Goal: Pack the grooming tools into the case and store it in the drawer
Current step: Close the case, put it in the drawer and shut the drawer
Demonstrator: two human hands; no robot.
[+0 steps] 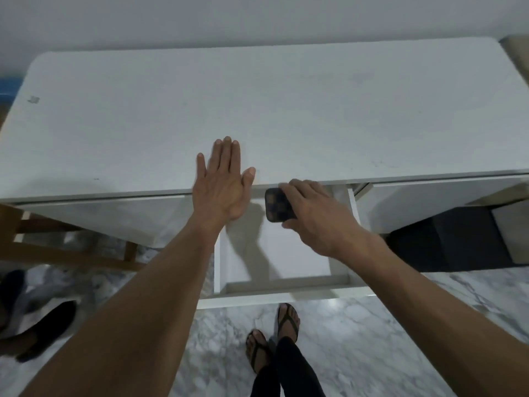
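Note:
A small dark case [277,204] with a brown checked pattern is held over the back part of the pulled-out white drawer [286,287]. My right hand [315,213] grips the case from above, fingers wrapped over its far edge. My left hand [223,181] lies flat, fingers spread, on the front edge of the white desk top [257,110], just left of the drawer opening. The drawer's inside looks bare and white. No grooming tools are visible; the case appears closed.
A wooden chair [71,247] stands under the desk at the left. A dark box [446,239] sits under the desk at the right. My sandalled feet [274,339] stand on the marble floor below the drawer front. Dark shoes [37,328] lie at the far left.

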